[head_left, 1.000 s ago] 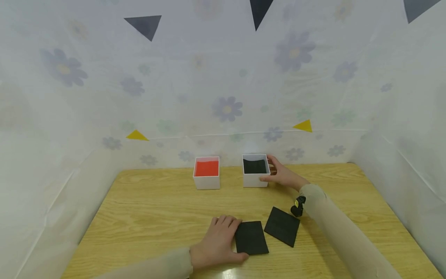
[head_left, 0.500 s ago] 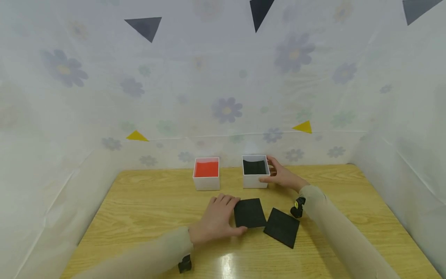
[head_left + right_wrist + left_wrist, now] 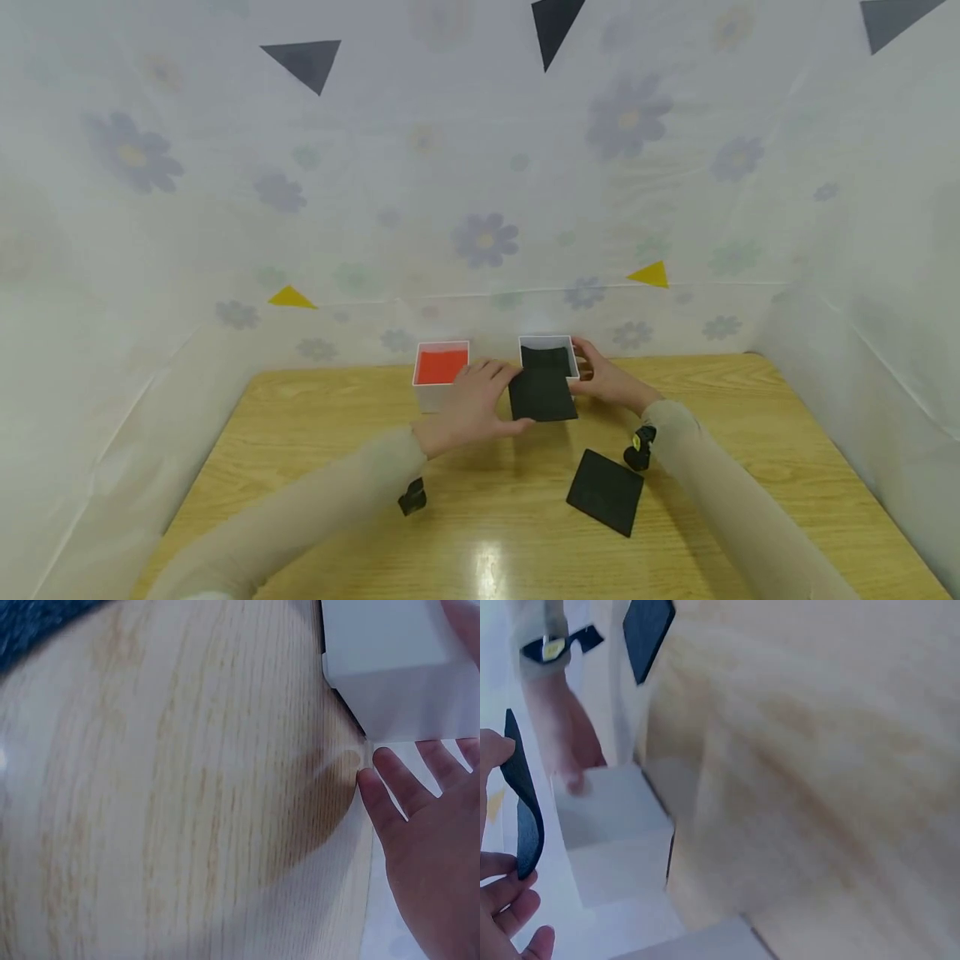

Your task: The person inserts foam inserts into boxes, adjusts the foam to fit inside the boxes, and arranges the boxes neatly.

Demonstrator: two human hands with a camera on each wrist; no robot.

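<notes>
While a black sheet (image 3: 542, 394) is pinched by the left hand (image 3: 472, 404) at the box (image 3: 548, 351) rim, box wall touched by open right hand (image 3: 606, 379), bare surface (image 3: 750, 417) rightward.

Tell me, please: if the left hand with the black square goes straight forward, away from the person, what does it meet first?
Most likely the white box with black inside: the black square held by the left hand already overlaps its front wall in the head view. Depth is unclear there.

Two boxes stand side by side at the back of the bench (image 3: 300, 467), the left box (image 3: 441, 379) beside the right box (image 3: 549, 367). A held sheet (image 3: 542, 393) overlaps the right box's front. A second sheet (image 3: 605, 490) lies nearer, right of centre.
</notes>
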